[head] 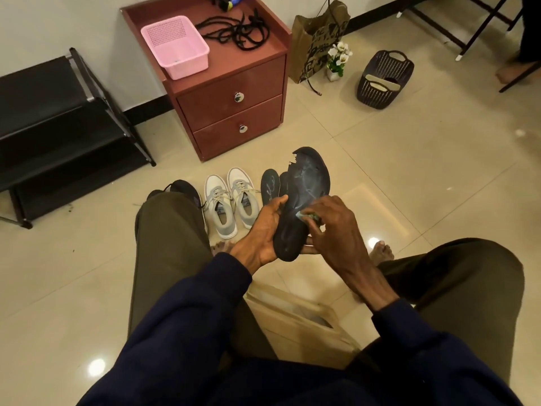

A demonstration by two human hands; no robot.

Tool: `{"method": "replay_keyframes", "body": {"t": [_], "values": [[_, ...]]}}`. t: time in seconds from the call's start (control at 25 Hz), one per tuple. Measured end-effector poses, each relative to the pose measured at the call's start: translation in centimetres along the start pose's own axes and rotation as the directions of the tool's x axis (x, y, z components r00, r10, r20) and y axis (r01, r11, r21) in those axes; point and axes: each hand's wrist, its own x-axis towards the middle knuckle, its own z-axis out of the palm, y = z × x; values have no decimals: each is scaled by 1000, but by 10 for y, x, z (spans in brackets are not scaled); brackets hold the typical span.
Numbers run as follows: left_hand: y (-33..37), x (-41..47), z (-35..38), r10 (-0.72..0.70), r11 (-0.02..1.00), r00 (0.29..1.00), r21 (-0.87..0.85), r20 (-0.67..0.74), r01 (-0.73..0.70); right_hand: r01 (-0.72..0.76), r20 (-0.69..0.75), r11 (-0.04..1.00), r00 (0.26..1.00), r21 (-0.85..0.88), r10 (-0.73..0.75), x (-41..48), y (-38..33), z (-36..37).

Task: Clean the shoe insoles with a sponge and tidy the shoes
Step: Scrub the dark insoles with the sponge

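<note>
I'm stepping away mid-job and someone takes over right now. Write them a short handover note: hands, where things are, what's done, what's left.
Left hand grips the dark insole near its heel end. Right hand holds the sponge pressed against its middle.
Second insole lies on the floor beside the grey sneakers; a dark shoe sits behind the left knee.
Done: held insole shows wet streaks, so wiping is under way.
Left: finish it, likely wipe the second insole (cannot tell if cleaned), then tidy the shoes.

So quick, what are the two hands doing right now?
Left hand: grips the dark insole.
Right hand: pinches a sponge against it.
</note>
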Motion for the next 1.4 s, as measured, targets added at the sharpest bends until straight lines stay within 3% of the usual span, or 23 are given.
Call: {"method": "replay_keyframes", "body": {"t": [0.08,0.24,0.4,0.56,0.72,0.76,0.92,1.08,1.24,1.32,1.4], "values": [[0,-1,0,16,1000,1000,-22,-14,-16,-48,6,998,999,42,47,-2,-5,3],[5,3,-5,54,995,998,-86,-23,-56,54,152,984,985,167,-79,-5,-26,7],[4,2,3,54,997,998,-54,44,-52,-102,-55,994,993,28,103,10,1,-5],[6,7,-3,19,997,999,-74,38,-17,48,137,987,988,152,-69,-7,-34,9],[7,4,2,52,996,997,-76,57,-48,-71,-46,996,997,-57,68,14,0,-3],[7,4,2,61,996,998,-66,31,-58,-72,-47,996,996,-43,69,11,-1,-2],[8,9,-4,13,998,999,-61,44,-10,75,186,988,978,135,-100,-2,-21,7],[7,5,2,46,998,997,-53,65,-42,14,12,991,1000,-135,-12,14,7,-5],[8,8,0,33,998,999,-48,13,-32,121,242,986,959,117,-146,-2,-16,5],[8,10,-1,40,998,998,-41,39,-38,98,175,994,979,54,-106,7,-1,4],[7,8,4,36,999,998,-25,59,-35,-7,3,994,1000,-112,7,13,10,-2]]}}
